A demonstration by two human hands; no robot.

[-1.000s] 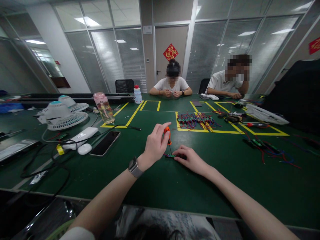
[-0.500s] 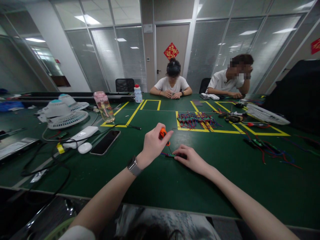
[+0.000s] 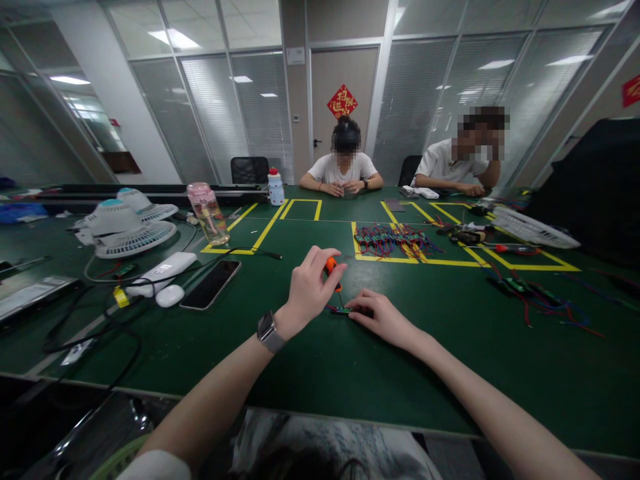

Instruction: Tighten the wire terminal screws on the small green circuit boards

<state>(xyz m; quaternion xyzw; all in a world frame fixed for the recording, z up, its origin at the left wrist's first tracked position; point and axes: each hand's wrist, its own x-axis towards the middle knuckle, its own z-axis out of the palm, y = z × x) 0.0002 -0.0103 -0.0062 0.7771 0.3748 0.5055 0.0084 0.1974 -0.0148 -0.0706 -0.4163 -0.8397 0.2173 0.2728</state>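
Pointing down: screwdriver (image 3: pixel 332 270), near-upright.

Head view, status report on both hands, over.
Left hand grips orange-handled screwdriver, tip on small green circuit board. Right hand pins board flat. Nothing obstructing.

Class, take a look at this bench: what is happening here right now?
A person's left hand holds an orange screwdriver upright, its tip down on a small circuit board on the green table. The right hand presses the board flat. Across the table two other people sit, and a pile of wired boards lies between.
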